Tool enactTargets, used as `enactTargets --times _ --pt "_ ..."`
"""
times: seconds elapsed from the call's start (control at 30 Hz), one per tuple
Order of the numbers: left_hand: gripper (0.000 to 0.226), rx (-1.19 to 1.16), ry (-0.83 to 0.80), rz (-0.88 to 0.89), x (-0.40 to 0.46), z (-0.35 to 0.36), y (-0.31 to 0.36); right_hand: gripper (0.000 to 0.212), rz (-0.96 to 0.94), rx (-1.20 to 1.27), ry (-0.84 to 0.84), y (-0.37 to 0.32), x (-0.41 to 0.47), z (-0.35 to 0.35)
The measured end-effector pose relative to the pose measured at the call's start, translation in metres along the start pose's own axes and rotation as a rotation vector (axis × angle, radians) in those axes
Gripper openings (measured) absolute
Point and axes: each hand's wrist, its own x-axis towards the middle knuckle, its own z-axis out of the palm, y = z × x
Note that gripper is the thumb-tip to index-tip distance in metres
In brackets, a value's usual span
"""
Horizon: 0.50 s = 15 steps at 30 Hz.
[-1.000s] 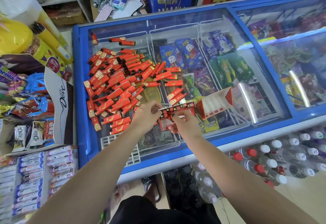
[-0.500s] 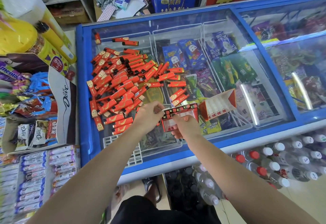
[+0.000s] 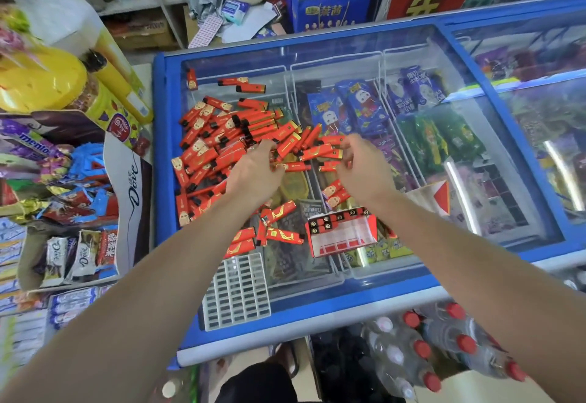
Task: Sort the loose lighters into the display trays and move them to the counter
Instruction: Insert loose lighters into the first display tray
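We've let go of the tray (image 3: 342,234), now lower centre, both hands back at the pile (image 3: 222,139): left hand (image 3: 253,171) and right hand (image 3: 364,168) curled, grip unclear — next batch.

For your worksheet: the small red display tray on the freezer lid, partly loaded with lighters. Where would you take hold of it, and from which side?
Probably grip the small red display tray by its two short end walls, coming from above; its open top faces up and only the far rows hold lighters.
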Motion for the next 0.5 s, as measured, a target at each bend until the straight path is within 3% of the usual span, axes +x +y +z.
enactTargets --times 0.1,0.17,0.33,0.5 --pt "0.057 0.149 -0.011 0.057 0.022 -0.004 0.004 0.052 0.029 -0.165 -0.151 0.009 0.037 0.002" --pt "0.06 0.246 -0.019 0.106 0.038 -0.003 0.006 0.06 0.048 -0.242 -0.214 0.017 0.057 0.005" --pt "0.061 0.541 -0.068 0.191 0.072 0.007 0.01 0.057 0.094 -0.285 -0.317 0.03 0.095 0.013" --pt "0.069 0.672 -0.04 0.282 0.093 0.019 0.007 0.048 0.031 -0.338 -0.37 0.03 0.12 0.024"
